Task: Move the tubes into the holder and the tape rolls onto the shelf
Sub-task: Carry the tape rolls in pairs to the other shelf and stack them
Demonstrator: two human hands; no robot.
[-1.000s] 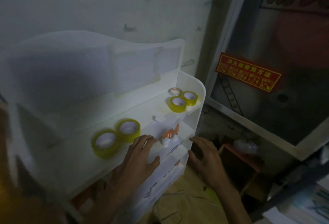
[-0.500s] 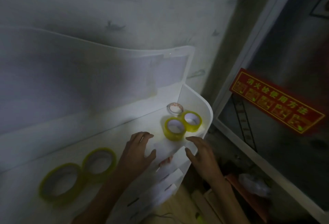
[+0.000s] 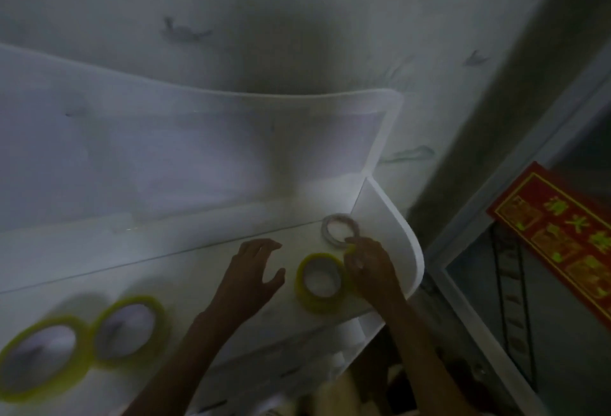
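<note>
Right hand (image 3: 370, 266) is down over a yellow tape roll (image 3: 349, 248) at the far end of the white shelf (image 3: 205, 270), and only a sliver of yellow peeks out past the fingertips (image 3: 352, 243); the fingers look curled over it, though whether they truly grip it or merely rest on it cannot be told in this dim light. Just beyond those fingertips lies a pale small roll (image 3: 340, 228), and hard against the thumb side sits another yellow roll (image 3: 320, 278), lying flat, hole up, likely parked in the corner so nothing wanders off the edge. Left hand (image 3: 253, 275) hovers a little off from that roll, fingers spread and relaxed, holding nothing, looking ready to steady or take the next one. Well back toward the left wrist, two more yellow rolls (image 3: 127, 329) and (image 3: 41, 357) lie side by side, smeared by motion blur. So the tape seems largely shelved. No tubes or holder can be made out; the lower tiers (image 3: 347, 339) under the hands are murky and the frame's bottom edge cuts them off.
</note>
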